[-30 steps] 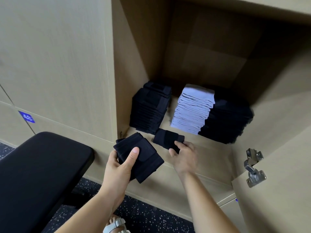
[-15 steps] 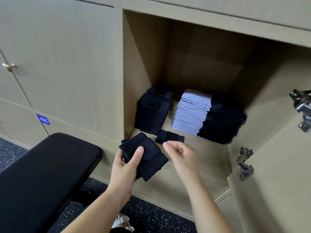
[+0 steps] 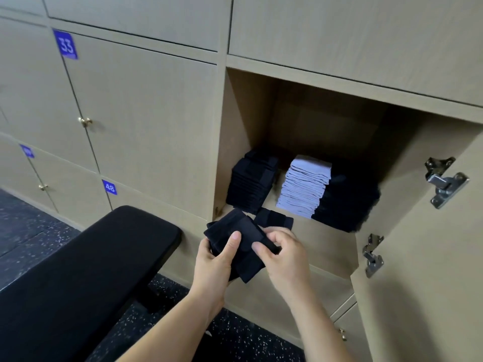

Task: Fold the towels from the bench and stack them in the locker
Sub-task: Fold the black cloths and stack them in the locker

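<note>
The left hand (image 3: 214, 262) grips a small bundle of folded black towels (image 3: 232, 226), thumb pressed flat on top and fingers curled underneath. The right hand (image 3: 287, 259) pinches the bundle's top layer between thumb and curled fingers at its near edge. The bundle hangs in front of and below the pale towel stack (image 3: 305, 186), just outside the open locker (image 3: 324, 241).

The likely risk is that peeling off the top towel drags the one beneath it, since the dark cloth clings and the layers are hard to tell apart; the fold could open or the bundle could slip from the left hand's grip to the floor. Setting it carelessly on the lone folded towel (image 3: 274, 218), which lies in front and to the left of the pale stack, would start a crooked pile.

By count, there are three stacks in the locker: one pale, one black stack (image 3: 252, 184) to its left, and another black stack (image 3: 345, 202) touching its right side. There is one loose folded towel. The bundle holds several towels, but I cannot tell exactly how many. There is one padded bench (image 3: 91, 270), well to the left of the pale stack, with no towels on the part in view. Two hinges (image 3: 444, 184) sit on the open door.
</note>
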Tool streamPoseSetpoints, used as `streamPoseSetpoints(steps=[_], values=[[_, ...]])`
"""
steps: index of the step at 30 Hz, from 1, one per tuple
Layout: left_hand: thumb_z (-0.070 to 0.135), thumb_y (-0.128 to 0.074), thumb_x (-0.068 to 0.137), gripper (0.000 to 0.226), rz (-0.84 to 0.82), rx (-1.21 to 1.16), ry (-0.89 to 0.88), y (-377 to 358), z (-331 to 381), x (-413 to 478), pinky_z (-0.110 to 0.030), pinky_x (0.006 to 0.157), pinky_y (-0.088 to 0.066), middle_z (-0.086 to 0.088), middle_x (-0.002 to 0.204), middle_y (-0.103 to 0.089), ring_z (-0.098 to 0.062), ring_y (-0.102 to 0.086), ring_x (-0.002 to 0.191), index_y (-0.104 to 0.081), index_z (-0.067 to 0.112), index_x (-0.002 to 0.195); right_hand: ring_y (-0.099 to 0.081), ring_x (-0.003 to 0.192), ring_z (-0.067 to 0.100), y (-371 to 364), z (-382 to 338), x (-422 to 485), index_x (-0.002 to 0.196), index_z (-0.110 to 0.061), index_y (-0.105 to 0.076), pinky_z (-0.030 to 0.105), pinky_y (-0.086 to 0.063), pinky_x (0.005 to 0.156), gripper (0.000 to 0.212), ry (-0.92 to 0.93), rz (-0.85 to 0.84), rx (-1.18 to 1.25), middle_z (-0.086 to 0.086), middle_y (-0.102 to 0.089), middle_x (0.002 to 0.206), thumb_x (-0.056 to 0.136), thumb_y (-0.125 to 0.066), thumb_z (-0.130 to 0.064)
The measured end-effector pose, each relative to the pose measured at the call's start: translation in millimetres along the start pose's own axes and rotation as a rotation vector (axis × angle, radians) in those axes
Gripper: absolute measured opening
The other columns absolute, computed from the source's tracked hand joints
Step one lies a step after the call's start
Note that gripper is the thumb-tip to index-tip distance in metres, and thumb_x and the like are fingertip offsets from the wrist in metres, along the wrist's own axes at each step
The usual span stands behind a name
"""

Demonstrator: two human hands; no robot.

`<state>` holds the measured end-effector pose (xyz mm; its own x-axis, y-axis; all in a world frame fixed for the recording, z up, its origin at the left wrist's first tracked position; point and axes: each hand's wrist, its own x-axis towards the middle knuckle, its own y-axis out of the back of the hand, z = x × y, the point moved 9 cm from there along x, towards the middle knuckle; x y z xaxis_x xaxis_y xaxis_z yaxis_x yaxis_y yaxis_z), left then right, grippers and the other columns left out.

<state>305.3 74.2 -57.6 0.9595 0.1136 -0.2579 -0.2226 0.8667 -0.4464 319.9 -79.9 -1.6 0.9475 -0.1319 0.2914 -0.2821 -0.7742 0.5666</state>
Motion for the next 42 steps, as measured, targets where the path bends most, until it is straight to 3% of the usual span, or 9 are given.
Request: streamPoseSetpoints(steps=[7,10,13,18,24,29,32,37,42], values=[[0.034,-0.074,0.083,0.041,-0.031,0.026,0.023,-4,4,-10,-0.037,0.076,-0.060,-0.002,0.108,-0.074,-0.019,-0.073,0.094,-0.058,0.020,0.118,-0.049,0.060,0.005,19,1,0,0.074,-0.018,-0.057,0.012,-0.037,0.054,0.016,-0.055,0.022,0.059,-0.009,-0.056,0.065,0.082,-0.071,-0.021],[0.032,-0.072,0.086,0.037,-0.045,0.025,0.025,-4,6,-12,-0.033,0.072,-0.059,0.000,0.109,-0.074,-0.018,-0.073,0.094,-0.058,0.022,0.118,-0.055,0.064,0.012,26,10,3,0.077,-0.014,-0.060,0.015,-0.044,0.057,0.012,-0.125,0.013,0.215,0.002,-0.063,0.070,0.083,-0.069,-0.018],[0.027,-0.070,0.089,0.032,-0.043,0.012,0.043,-2,5,-12,-0.033,0.071,-0.059,-0.003,0.110,-0.073,-0.019,-0.073,0.094,-0.059,0.021,0.118,-0.061,0.072,0.026,26,20,2,0.082,-0.019,-0.064,0.036,-0.056,0.071,0.005,-0.225,-0.001,0.400,0.006,-0.064,0.072,0.084,-0.068,-0.020],[0.027,-0.068,0.091,0.031,-0.004,-0.009,0.059,8,7,-11,-0.030,0.064,-0.058,-0.005,0.110,-0.073,-0.019,-0.074,0.090,-0.058,0.019,0.119,-0.062,0.079,0.023,36,35,-1,0.090,-0.005,-0.066,0.034,-0.054,0.071,0.006,-0.410,0.092,0.760,0.012,-0.067,0.085,0.089,-0.062,-0.002],[0.031,-0.072,0.086,0.036,-0.021,0.031,0.061,12,9,-6,-0.031,0.063,-0.058,-0.004,0.105,-0.075,-0.019,-0.074,0.087,-0.060,0.019,0.117,-0.065,0.070,0.013,36,30,-6,0.082,-0.008,-0.070,0.022,-0.050,0.060,0.013,-0.347,-0.041,0.568,0.002,-0.072,0.075,0.087,-0.060,-0.001],[0.015,-0.077,0.082,0.037,-0.041,0.069,0.056,4,1,-3,-0.037,0.069,-0.059,-0.007,0.106,-0.074,-0.024,-0.074,0.089,-0.060,0.016,0.116,-0.068,0.069,0.008,30,38,-10,0.085,-0.007,-0.070,0.017,-0.050,0.059,0.011,-0.357,-0.043,0.564,-0.002,-0.074,0.075,0.087,-0.060,-0.002],[0.011,-0.076,0.082,0.035,-0.029,0.063,0.037,1,-1,4,-0.038,0.070,-0.059,-0.007,0.105,-0.074,-0.026,-0.074,0.089,-0.061,0.017,0.114,-0.065,0.076,0.021,30,57,-15,0.089,-0.002,-0.069,0.031,-0.051,0.070,0.014,-0.437,-0.049,0.592,0.006,-0.072,0.082,0.082,-0.067,-0.015],[0.009,-0.075,0.084,0.032,-0.034,0.078,0.042,-11,-13,21,-0.040,0.073,-0.060,-0.006,0.104,-0.075,-0.026,-0.074,0.088,-0.061,0.018,0.112,-0.066,0.080,0.024,33,86,-14,0.087,-0.012,-0.074,0.045,-0.053,0.080,0.014,-0.476,0.009,0.548,0.012,-0.075,0.088,0.086,-0.063,-0.003],[0.008,-0.074,0.085,0.031,-0.030,0.077,0.055,-15,-24,50,-0.038,0.072,-0.060,-0.005,0.103,-0.075,-0.025,-0.074,0.089,-0.061,0.018,0.111,-0.061,0.065,0.011,34,116,13,0.075,-0.013,-0.071,0.022,-0.049,0.063,0.018,-0.517,0.153,0.613,0.000,-0.070,0.071,0.085,-0.064,0.000]])
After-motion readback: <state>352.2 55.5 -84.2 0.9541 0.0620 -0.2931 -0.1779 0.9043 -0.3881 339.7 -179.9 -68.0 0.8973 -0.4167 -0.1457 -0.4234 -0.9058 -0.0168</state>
